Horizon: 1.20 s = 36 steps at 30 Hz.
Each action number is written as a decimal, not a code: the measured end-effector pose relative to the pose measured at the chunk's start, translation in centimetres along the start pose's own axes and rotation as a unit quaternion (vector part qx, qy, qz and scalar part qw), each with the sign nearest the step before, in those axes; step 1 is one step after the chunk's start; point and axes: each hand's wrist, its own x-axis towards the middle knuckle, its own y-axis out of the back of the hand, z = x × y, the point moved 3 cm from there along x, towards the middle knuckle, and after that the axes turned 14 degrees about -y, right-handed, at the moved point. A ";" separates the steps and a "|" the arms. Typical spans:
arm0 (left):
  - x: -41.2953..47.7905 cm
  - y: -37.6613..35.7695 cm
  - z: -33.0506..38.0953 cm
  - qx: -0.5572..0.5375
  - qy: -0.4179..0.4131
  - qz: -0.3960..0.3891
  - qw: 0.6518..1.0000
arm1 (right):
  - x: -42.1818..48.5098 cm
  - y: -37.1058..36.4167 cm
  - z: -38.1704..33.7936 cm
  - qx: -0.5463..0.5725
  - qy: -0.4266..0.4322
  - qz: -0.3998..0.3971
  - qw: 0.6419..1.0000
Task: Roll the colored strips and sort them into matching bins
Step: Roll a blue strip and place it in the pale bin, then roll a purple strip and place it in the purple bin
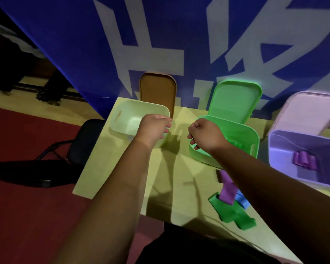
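My left hand (154, 128) hovers with curled fingers over the right rim of the white bin (122, 119); no strip shows in it. My right hand (204, 134) is a fist above the left rim of the green bin (254, 141), also with nothing visible in it. A green roll (236, 144) lies inside the green bin, partly hidden by my wrist. Purple rolls (304, 160) lie in the purple bin (282, 147). Loose strips lie near the table's front right: a purple strip (227, 189), a green strip (231, 212) and a blue strip (241, 201), partly under my right forearm.
The bins stand along the back of a pale table (122, 178). Their lids lean on a blue banner behind: brown lid (156, 92), green lid (234, 100), lilac lid (312, 111). A black chair (84, 141) stands left of the table on red floor.
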 end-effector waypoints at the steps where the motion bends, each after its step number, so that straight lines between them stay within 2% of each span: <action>1: -1.0 -0.8 -0.3 -0.004 0.003 0.005 1.000 | -0.5 0.7 0.9 0.004 -0.001 -0.003 1.000; 8: -7.5 -7.8 -3.5 0.038 0.049 -0.019 0.998 | -2.8 5.3 7.4 0.032 0.029 -0.043 0.998; 12: -10.6 -12.4 -6.5 0.061 0.075 -0.050 0.994 | -3.9 8.0 11.9 0.016 0.067 -0.067 0.995; 16: -13.1 -16.9 -9.4 0.075 0.101 -0.086 0.988 | -4.3 10.3 16.8 -0.005 0.064 -0.083 0.994; 19: -14.6 -20.1 -11.0 0.098 0.098 -0.118 0.983 | -3.8 11.6 20.3 -0.006 0.028 -0.073 0.997; 23: -15.1 -23.3 -13.0 0.169 0.076 -0.114 0.976 | -2.3 12.5 24.5 -0.115 -0.048 -0.064 0.990; 27: -15.3 -25.0 -14.2 0.186 0.090 -0.103 0.973 | -2.0 12.2 26.5 0.021 -0.092 -0.163 0.982; 29: -15.3 -25.4 -14.4 0.196 0.093 -0.103 0.971 | -1.8 12.1 27.1 0.043 -0.107 -0.158 0.981; 33: -15.3 -25.9 -14.0 0.247 0.075 -0.142 0.956 | -0.7 11.6 27.8 -0.136 -0.099 -0.099 0.981; 36: -15.4 -26.0 -14.1 0.256 0.073 -0.156 0.951 | -0.6 11.1 28.3 -0.157 -0.086 -0.134 0.975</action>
